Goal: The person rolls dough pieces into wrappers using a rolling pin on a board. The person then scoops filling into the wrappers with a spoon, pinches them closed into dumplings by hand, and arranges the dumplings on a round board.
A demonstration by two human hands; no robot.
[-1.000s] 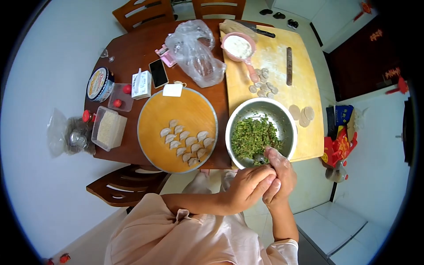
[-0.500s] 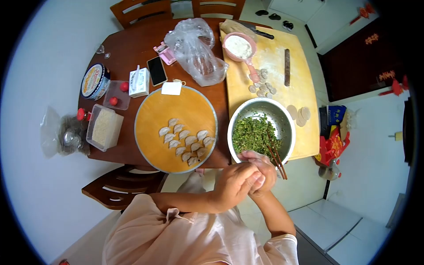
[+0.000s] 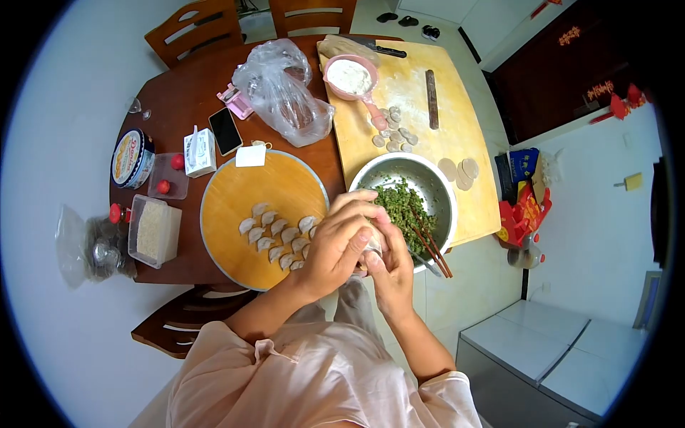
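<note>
My left hand (image 3: 339, 246) and my right hand (image 3: 391, 267) meet at the near left rim of the metal bowl (image 3: 441, 187). Between their curled fingers shows a pale dough dumpling (image 3: 374, 242), mostly hidden. The bowl holds chopped green filling (image 3: 401, 207), with brown chopsticks (image 3: 433, 250) and a metal handle (image 3: 426, 262) leaning over its rim. Left of my hands, several folded dumplings (image 3: 266, 243) lie on the round orange board (image 3: 242, 187). Thin round wrappers (image 3: 464, 171) and small dough pieces (image 3: 394, 135) sit on the yellow board (image 3: 471, 135).
A pink scoop of flour (image 3: 349, 76), a knife (image 3: 390, 51) and a rolling pin (image 3: 432, 100) lie on the yellow board. A plastic bag (image 3: 285, 96), phone (image 3: 225, 131), white box (image 3: 200, 153), round tin (image 3: 133, 160) and rice container (image 3: 155, 232) stand left. A chair (image 3: 168, 324) is near.
My hands have moved left and opened somewhat from their clasp, and a dumpling now shows between them. The chopsticks, first seen half a second ago, still lean in the bowl. The view has shifted.
</note>
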